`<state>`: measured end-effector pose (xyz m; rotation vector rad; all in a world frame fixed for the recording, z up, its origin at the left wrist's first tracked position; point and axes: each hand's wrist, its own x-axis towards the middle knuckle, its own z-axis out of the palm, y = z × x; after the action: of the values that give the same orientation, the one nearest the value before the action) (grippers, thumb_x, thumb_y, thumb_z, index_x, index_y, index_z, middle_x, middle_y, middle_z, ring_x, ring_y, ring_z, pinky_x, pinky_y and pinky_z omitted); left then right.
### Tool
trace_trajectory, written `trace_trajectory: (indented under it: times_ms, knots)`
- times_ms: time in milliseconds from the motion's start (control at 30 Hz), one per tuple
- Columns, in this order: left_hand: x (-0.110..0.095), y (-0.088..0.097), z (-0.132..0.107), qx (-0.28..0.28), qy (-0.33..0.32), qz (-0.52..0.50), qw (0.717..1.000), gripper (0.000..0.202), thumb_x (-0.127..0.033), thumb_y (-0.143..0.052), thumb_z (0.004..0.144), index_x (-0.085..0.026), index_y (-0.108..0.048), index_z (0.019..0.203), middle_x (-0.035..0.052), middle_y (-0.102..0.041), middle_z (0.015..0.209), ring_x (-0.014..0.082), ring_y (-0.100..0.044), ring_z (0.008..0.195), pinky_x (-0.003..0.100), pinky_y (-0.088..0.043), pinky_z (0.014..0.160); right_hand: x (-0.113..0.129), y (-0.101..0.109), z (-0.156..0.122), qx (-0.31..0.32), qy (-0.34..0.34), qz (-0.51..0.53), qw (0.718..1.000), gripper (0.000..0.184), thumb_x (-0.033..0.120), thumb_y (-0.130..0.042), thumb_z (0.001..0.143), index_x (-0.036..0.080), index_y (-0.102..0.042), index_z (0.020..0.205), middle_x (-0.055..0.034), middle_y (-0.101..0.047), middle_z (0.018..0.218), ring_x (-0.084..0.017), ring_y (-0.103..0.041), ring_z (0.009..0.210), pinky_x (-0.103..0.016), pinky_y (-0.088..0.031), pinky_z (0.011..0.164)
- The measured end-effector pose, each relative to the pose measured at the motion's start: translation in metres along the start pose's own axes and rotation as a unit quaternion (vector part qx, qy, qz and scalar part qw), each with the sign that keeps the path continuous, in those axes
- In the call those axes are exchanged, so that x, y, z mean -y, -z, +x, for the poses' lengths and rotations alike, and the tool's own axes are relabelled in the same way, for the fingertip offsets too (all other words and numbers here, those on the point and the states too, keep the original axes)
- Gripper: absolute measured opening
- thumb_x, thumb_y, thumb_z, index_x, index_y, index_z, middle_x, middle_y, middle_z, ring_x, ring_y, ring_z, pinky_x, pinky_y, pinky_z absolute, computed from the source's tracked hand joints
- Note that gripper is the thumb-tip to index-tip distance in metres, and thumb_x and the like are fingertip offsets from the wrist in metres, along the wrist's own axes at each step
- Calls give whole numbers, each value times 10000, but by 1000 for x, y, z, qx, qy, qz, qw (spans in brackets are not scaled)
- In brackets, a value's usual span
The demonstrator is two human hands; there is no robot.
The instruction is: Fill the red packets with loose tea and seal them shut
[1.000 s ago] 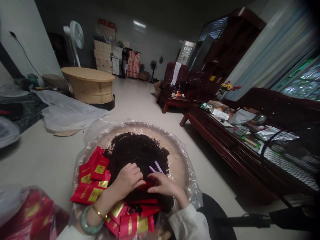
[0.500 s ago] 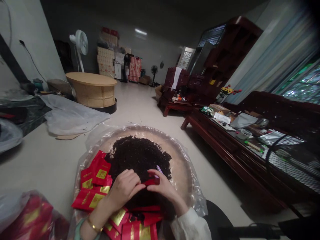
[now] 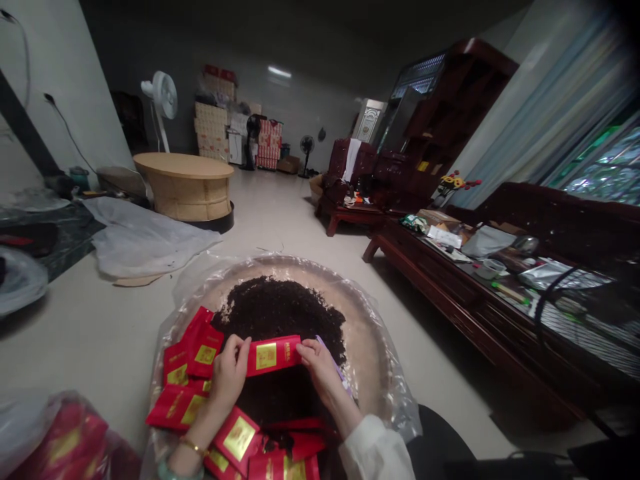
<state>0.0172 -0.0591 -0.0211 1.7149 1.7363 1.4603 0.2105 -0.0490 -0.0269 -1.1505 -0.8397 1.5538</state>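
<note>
A red packet with a gold label [image 3: 273, 355] is held flat between both hands above a dark heap of loose tea leaves [image 3: 283, 313]. My left hand [image 3: 229, 375] pinches its left end, and my right hand [image 3: 320, 365] pinches its right end. A thin purple stick [image 3: 334, 360] lies under my right hand; I cannot tell whether the fingers hold it. The tea lies on a round tray lined with clear plastic [image 3: 367, 333]. Several more red packets [image 3: 193, 373] are strewn on the tray's left and near edge.
A clear bag of red packets [image 3: 60, 440] sits at the lower left. A long dark wooden table [image 3: 450, 293] with clutter runs along the right. White plastic sheeting [image 3: 140, 237] and a round wooden tub [image 3: 185, 183] lie on the floor behind. A standing fan [image 3: 163, 100] is further back.
Both hands rose from the tea heap and drew a red packet up, turning it so its gold label faces me, stretched between them.
</note>
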Motion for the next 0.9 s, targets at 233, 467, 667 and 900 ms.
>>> trace_trajectory:
  times_ms: [233, 467, 667, 900]
  knots:
    - [13, -9, -6, 56, -4, 32, 998, 297, -376, -362, 880, -230, -394, 624, -64, -426, 469, 122, -480, 414, 221, -345, 449, 17, -11, -1, 132, -33, -100, 986, 480, 598, -726, 589, 132, -705, 700, -23, -664, 606, -206, -631, 680, -378, -447, 815]
    - [8, -8, 0, 133, -201, 142, 960, 507, -339, -652, 718, -203, -515, 1187, 117, -616, 1185, 307, -505, 1156, 467, -414, 931, 5, -8, 26, 98, -16, -195, 976, 555, 691, -598, 649, 139, -631, 609, 2, -582, 550, -138, -514, 559, -269, -408, 620]
    - [7, -32, -1, 173, -189, 136, 957, 453, -146, -625, 669, -184, -556, 1116, 104, -668, 1054, 282, -599, 984, 454, -464, 877, 9, -19, 36, 115, 12, -232, 966, 530, 659, -582, 685, 156, -517, 529, 41, -451, 512, -86, -367, 507, -229, -299, 540]
    - [15, -41, 8, 122, -151, 71, 979, 416, -139, -598, 657, -175, -567, 1070, 103, -657, 1043, 271, -602, 982, 436, -488, 871, 37, -23, 42, 147, 45, -221, 963, 530, 633, -500, 768, 143, -587, 586, 33, -480, 526, -100, -413, 533, -240, -339, 585]
